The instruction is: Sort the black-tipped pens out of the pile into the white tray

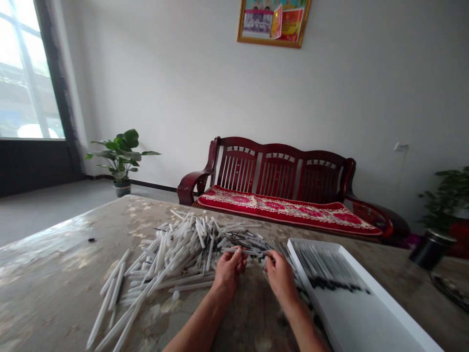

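My left hand [230, 270] is closed in a pinch on one end of a slim, pale translucent tube [249, 252]. My right hand [279, 275] pinches the other end, where a thin dark piece shows; its exact kind is too small to make out. The tube lies roughly level between the two hands, above the table. Left of my hands spreads a large heap of loose whitish tubes [179, 247]. Thin dark sticks [244, 239] lie behind my hands. At the right, a shallow white box [370, 320] holds a row of filled tubes [324, 261] with black ends.
The stone-patterned table [54, 283] carries a small black bit [91, 239] at left and a dark canister [432, 249] at right. Beyond stand a red wooden bench [278, 171] with a patterned cover [286, 208] and a potted plant [122, 156].
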Tool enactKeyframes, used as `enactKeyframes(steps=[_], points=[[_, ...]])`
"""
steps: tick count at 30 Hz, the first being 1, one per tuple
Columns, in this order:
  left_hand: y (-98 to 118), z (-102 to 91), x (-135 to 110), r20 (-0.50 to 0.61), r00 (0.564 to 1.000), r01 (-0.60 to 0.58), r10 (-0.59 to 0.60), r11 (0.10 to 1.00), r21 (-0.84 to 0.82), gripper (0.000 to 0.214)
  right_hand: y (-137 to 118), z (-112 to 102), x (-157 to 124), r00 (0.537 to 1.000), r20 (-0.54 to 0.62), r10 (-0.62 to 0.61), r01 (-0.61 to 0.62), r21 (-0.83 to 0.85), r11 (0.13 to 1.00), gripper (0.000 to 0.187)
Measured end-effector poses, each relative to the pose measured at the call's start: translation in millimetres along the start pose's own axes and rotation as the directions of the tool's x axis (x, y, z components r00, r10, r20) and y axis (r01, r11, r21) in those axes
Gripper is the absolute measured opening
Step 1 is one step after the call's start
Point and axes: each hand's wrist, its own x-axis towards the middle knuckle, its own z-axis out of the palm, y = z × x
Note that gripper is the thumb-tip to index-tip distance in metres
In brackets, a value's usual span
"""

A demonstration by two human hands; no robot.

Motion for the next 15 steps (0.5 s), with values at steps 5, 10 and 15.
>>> enactKeyframes(steps=[5, 10, 15], points=[[-1.5, 0.6, -0.9, 0.006, 1.0, -0.016, 0.016, 1.0, 0.009, 0.028, 1.1, 1.2, 6.6, 0.986, -0.046, 0.163, -0.124, 0.462, 0.878, 0.031], [-2.4, 1.2, -3.8, 0.024, 1.0, -0.017, 0.016, 1.0, 0.025, 0.031, -8.5, 4.8, 2.1, 0.984, -0.06, 0.171, -0.119, 0.495, 0.861, 0.038], [-2.5, 0.2, -2.8, 0.039, 0.999, -0.037, 0.035, 0.998, 0.053, 0.031, -11.7, 6.0, -0.1, 0.985, -0.046, 0.166, -0.116, 0.537, 0.836, 0.034]])
